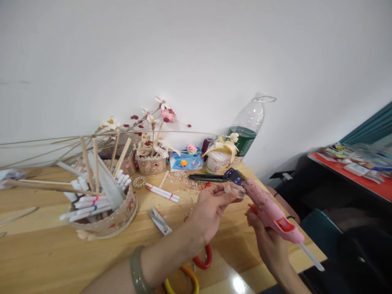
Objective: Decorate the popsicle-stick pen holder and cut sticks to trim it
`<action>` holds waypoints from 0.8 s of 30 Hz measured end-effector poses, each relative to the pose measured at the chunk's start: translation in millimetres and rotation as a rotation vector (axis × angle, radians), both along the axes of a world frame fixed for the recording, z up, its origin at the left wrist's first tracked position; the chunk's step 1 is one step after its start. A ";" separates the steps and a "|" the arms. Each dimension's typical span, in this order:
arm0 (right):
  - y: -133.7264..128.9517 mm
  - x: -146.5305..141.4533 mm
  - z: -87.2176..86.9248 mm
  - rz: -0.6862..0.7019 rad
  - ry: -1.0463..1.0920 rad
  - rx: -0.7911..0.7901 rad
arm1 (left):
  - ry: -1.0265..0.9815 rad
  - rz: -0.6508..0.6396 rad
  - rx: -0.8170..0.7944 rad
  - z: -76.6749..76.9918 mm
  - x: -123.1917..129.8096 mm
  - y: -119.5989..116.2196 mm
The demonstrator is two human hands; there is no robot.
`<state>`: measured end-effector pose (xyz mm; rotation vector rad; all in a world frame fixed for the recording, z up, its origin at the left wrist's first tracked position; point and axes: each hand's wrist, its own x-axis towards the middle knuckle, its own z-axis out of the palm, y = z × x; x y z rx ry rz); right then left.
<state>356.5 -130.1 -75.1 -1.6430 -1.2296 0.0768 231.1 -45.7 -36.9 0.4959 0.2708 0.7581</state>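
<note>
My left hand [214, 206], with a green bangle on the wrist, pinches a small pale, translucent piece [235, 191] over the table. My right hand [266, 232] grips a pink glue gun [269, 208] by its handle, a white glue stick [312, 257] sticking out of the rear. The gun's nozzle points up and left, close to the pinched piece; whether they touch I cannot tell. Scissors [161, 222] with red and yellow handles lie open under my left forearm. A small device with a lit display [235, 177] lies just beyond my fingers.
A decorated basket [122, 222] of markers and sticks stands left on the wooden table [55, 261]. Behind are a smaller flower basket [151, 164], blue packet [191, 163], cup with banana peel [217, 161], black cutter [206, 177] and green-filled bottle [245, 134]. Two markers [162, 192] lie mid-table.
</note>
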 end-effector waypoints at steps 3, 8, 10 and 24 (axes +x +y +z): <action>-0.9 0.0 0.2 0.004 -0.004 0.002 | 0.004 0.005 -0.001 -0.2 0.2 0.2; -2.5 -0.1 -0.7 -0.014 -0.013 0.010 | 0.006 0.016 -0.012 -0.8 0.2 0.9; -2.9 0.5 -2.0 -0.024 -0.017 0.015 | -0.002 0.016 -0.006 -1.1 0.3 0.8; -6.9 2.6 -5.0 -0.045 -0.011 0.008 | 0.040 0.032 -0.015 -0.8 0.5 1.3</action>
